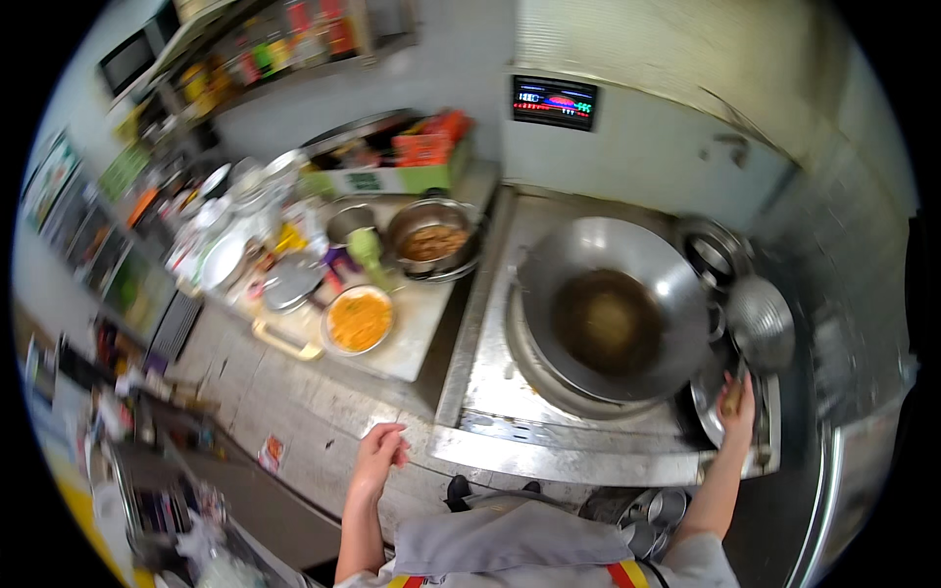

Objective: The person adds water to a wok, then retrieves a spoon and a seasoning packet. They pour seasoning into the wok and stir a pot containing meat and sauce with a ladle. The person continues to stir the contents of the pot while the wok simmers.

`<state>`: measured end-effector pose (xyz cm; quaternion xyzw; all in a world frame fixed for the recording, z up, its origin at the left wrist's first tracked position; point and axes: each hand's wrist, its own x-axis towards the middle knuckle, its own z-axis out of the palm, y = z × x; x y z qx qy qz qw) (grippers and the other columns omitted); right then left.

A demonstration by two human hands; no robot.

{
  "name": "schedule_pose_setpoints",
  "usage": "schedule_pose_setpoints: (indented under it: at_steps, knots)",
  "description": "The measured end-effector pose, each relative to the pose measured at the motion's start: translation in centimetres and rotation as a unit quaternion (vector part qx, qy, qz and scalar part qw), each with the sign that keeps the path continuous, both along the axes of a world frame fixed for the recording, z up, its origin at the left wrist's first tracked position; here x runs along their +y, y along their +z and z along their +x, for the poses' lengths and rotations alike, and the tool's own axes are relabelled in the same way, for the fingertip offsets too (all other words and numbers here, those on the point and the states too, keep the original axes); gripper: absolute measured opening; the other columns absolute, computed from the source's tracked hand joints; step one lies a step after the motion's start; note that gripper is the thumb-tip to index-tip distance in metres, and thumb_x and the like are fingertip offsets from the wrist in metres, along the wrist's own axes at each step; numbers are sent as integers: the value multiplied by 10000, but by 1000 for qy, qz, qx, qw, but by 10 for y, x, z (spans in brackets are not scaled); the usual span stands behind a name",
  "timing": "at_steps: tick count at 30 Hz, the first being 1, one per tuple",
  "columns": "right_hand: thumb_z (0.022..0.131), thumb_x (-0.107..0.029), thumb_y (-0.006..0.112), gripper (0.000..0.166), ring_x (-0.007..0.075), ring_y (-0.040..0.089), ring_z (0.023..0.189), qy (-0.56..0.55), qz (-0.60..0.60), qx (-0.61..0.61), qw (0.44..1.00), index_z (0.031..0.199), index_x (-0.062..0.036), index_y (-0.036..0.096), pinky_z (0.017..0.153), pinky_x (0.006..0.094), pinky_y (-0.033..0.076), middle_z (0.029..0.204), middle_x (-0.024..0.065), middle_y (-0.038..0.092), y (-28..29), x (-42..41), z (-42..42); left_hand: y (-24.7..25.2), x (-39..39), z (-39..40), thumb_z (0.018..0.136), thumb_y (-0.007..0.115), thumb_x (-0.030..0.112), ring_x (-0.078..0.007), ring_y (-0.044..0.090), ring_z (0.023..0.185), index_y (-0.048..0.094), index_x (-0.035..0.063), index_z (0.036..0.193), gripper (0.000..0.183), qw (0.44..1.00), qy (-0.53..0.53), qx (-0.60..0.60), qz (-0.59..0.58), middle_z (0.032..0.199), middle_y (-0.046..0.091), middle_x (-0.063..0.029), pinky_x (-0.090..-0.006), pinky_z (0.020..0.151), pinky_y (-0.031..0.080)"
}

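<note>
My right hand grips the wooden handle of a perforated metal skimmer, whose round bowl is up at the right of the stove. A large steel wok sits on the burner, with a pool of brownish liquid, probably oil, in its bottom. Off the stove's front left corner, my left hand hangs over the floor, fingers loosely bent and holding nothing. Left of the stove, a bowl of orange-yellow food stands at the counter's front edge.
A steel pot of brown food pieces and a metal lid sit on the cluttered counter. Behind them is a green-sided carton of packets. Metal rings lie behind the skimmer. A lit display panel hangs on the wall.
</note>
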<state>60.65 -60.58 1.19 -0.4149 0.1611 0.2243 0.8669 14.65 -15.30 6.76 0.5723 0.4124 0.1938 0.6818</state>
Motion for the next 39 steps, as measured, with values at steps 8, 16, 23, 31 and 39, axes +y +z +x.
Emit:
schedule_pose_setpoints:
  at_steps: [8,16,23,31,39]
  knots:
    - [910,-255,465,381,391,576,773,-33,87,70,993,1060,67,327,758,513,490,899,236,509,-19,40,13,-27,1,-2,904,479,168,-108,483,523,539,41,1003,172,1000,5,-4,5,710,535,-48,-235,476,408]
    - [875,-224,532,310,256,537,771,-78,-52,-30,995,1061,-2,420,645,383,487,886,120,484,-19,29,-5,-15,-4,38,917,455,162,-118,497,537,531,33,1008,175,999,-36,4,7,719,538,-57,-242,483,409]
    - [815,-263,600,683,209,547,894,-55,-248,-86,963,1371,-83,245,615,295,469,1141,86,505,3,24,-39,-7,-15,63,895,485,146,-103,509,583,547,2,1028,206,998,-66,13,3,740,560,-49,-232,526,427]
    - [839,-289,594,519,172,552,962,-10,-300,-208,931,1274,-66,421,787,299,457,1099,71,552,56,38,-70,-12,-24,21,918,462,175,-83,502,581,528,9,1050,222,999,-15,26,-27,757,559,-33,-219,530,421]
    - [873,-166,547,362,169,617,754,198,-202,-279,918,1189,-3,475,638,250,526,941,121,606,111,195,-143,-22,-7,-51,914,467,183,-94,519,591,541,29,1047,217,996,65,53,-13,757,557,-29,-223,540,426]
